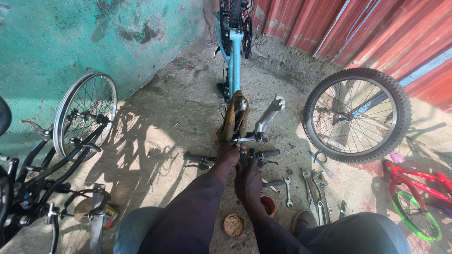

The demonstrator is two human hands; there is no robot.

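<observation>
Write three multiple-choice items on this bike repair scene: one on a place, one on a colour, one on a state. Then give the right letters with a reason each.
1. Where do the spanners lie?
A. on the ground to the person's right
B. hung on the red wall
C. inside the small tin

2. What colour is the frame of the upturned bicycle ahead?
A. black
B. light blue
C. yellow

3. What are the left hand and right hand doing?
A. resting on the knees
B. both at the handlebar stem
C. holding the loose wheel

Answers: 1 A, they are spread on the concrete beside the loose wheel. 2 B, the frame tubes are pale blue. 3 B, both hands meet between the black grips.
</observation>
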